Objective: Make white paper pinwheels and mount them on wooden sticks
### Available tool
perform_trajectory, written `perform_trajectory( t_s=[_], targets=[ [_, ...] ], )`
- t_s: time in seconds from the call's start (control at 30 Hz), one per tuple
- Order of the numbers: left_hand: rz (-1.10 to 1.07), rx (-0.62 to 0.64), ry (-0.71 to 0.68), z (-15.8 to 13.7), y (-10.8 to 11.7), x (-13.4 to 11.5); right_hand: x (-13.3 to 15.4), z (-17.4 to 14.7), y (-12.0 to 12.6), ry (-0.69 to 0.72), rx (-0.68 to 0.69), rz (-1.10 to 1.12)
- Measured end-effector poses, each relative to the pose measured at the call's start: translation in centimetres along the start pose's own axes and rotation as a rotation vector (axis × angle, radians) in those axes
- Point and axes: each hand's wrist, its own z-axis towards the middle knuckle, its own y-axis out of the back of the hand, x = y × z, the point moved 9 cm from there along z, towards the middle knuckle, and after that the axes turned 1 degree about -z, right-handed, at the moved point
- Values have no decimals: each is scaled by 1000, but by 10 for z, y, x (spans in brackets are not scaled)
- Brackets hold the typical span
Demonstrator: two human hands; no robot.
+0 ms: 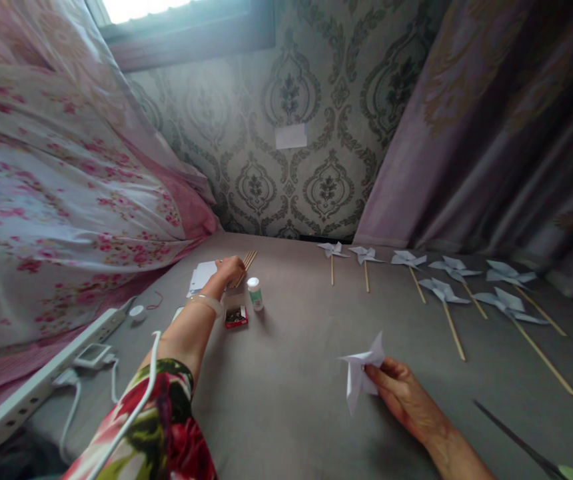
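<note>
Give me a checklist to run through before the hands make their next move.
1. Paper pinwheel held in the right hand: ok, pinched between thumb and fingers.
2. Stick on that pinwheel: not ok, none shows.
3. Left hand gripping one of the wooden sticks: cannot tell; it is at them, but its fingertips are hidden.
4. Small box open: ok, small dark pieces show inside.
5. Bottle upright: ok, it stands beside the box.
6. Scissors apart from the right hand: ok, no contact shows.
</note>
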Motion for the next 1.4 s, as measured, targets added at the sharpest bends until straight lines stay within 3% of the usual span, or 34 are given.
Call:
perform_trajectory(
  t_s=[0.43,0.57,0.83,0.87,0.93,1.0,1.07,1.17,1.27,1.4],
  targets=[
    [23,-86,67,4,8,-17,-4,3,0,-5,49,-10],
    [-32,-155,124,-9,24,-21,-2,3,-4,-3,67,10],
    [-172,-540,279,-74,124,-23,-2,4,-5,-11,88,39],
    [-204,-606,270,-87,134,-26,-3,3,-5,-15,92,38],
    [-480,-802,173,-118,147,-36,-3,3,-5,-19,95,39],
    [-758,-899,22,-143,145,-51,-3,3,-5,-13,96,45],
    [-1072,-846,-140,-159,126,-70,-2,4,-5,-2,98,55],
    [-1490,-533,-330,-171,78,-110,0,5,-6,22,101,80],
    [-1721,-197,-297,-184,20,-141,2,6,-6,51,102,124],
    [-1765,142,-189,-209,-43,-166,7,8,0,72,102,225]
  ],
)
